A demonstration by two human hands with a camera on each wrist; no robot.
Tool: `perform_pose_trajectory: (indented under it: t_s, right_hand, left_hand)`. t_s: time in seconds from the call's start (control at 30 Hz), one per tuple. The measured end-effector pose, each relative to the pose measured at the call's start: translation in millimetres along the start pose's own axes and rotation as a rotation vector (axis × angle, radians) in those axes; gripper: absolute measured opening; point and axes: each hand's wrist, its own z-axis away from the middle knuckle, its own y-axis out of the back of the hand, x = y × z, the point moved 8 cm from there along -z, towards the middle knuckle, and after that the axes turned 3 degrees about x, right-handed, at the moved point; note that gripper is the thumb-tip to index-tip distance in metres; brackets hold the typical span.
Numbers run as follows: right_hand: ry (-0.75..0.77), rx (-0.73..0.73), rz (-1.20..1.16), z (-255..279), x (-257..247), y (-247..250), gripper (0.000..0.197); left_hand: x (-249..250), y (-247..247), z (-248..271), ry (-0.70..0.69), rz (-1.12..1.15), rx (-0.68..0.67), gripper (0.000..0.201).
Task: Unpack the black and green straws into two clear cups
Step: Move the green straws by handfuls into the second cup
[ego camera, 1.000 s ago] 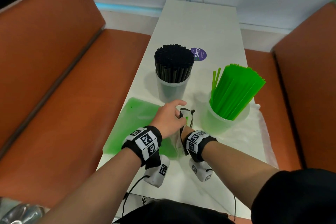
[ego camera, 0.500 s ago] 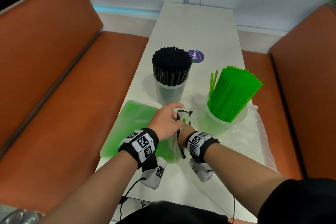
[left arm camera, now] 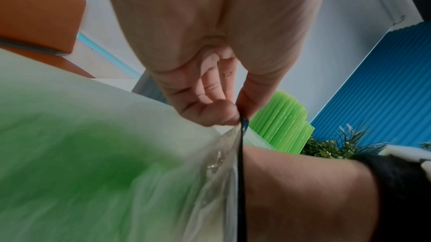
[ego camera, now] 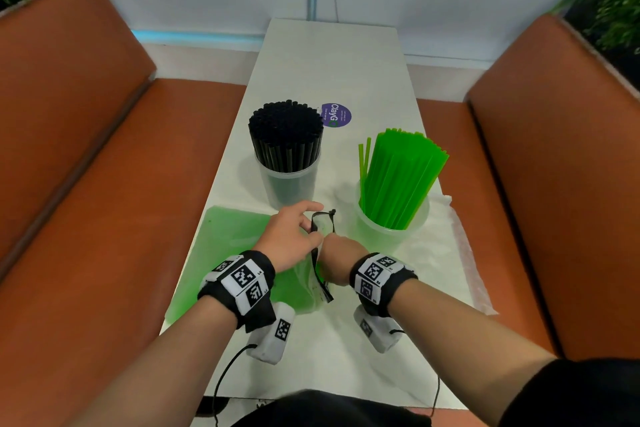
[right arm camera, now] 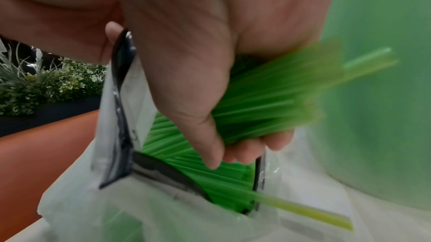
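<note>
Black straws [ego camera: 285, 135] stand packed in a clear cup [ego camera: 291, 185] at mid table. To its right, green straws [ego camera: 401, 177] lean in a second clear cup [ego camera: 391, 237]. A clear bag of green straws [ego camera: 235, 246] lies at the near left. My left hand [ego camera: 311, 229] pinches the bag's black-edged mouth [ego camera: 323, 218] between thumb and finger [left arm camera: 224, 115], holding it up. My right hand [ego camera: 337, 262] is inside the mouth, and in the right wrist view the right hand [right arm camera: 233, 135] grips a bundle of green straws [right arm camera: 268, 102]. One loose straw [right arm camera: 303, 211] pokes out of the bag [right arm camera: 163, 209].
A flat clear plastic bag [ego camera: 460, 253] lies on the table right of the green cup. A purple round sticker [ego camera: 335, 115] is behind the black straws. Orange benches [ego camera: 104, 218] flank the narrow white table [ego camera: 329, 62] on both sides.
The head view has tilted up a little. Both hands stay at the bag's mouth, the left still pinching the rim, the right still inside.
</note>
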Motion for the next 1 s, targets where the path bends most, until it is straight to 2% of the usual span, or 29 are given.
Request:
perform_pose_trajectory:
  t_s: [0.07, 0.13, 0.2, 0.4, 0.6, 0.8, 0.87, 0.93, 1.0]
  right_hand:
    - [0.045, 0.026, 0.049, 5, 2, 4, 0.005]
    - [0.068, 0.056, 0.096, 11, 11, 7, 0.018]
    - [0.067, 0.086, 0.115, 21, 25, 9, 0.023]
    - [-0.008, 0.073, 0.056, 67, 85, -1, 0.013]
    - [-0.146, 0.103, 0.000, 110, 147, 4, 0.011]
    - [-0.208, 0.182, -0.151, 136, 176, 16, 0.007]
    - [-0.188, 0.210, -0.207, 138, 173, 21, 0.007]
    - [-0.150, 0.238, -0.257, 135, 163, 26, 0.008]
    - [-0.101, 0.269, -0.291, 128, 147, 33, 0.008]
  left_hand:
    - [0, 1, 0, -0.002, -0.016, 0.006, 0.046]
    - [-2, 2, 0, 0.004, -0.026, 0.019, 0.046]
    - [-3, 3, -1, 0.014, -0.028, 0.024, 0.046]
    - [-13, 2, -7, 0.060, -0.133, 0.026, 0.043]
    - [-28, 0, -11, 0.144, -0.166, 0.050, 0.043]
    - [-16, 4, -13, 0.114, -0.135, 0.110, 0.038]
    - [-6, 7, -13, 0.087, -0.042, 0.138, 0.032]
    - [11, 7, -9, 0.075, 0.204, 0.144, 0.030]
    - [32, 5, -5, 0.076, 0.453, 0.138, 0.036]
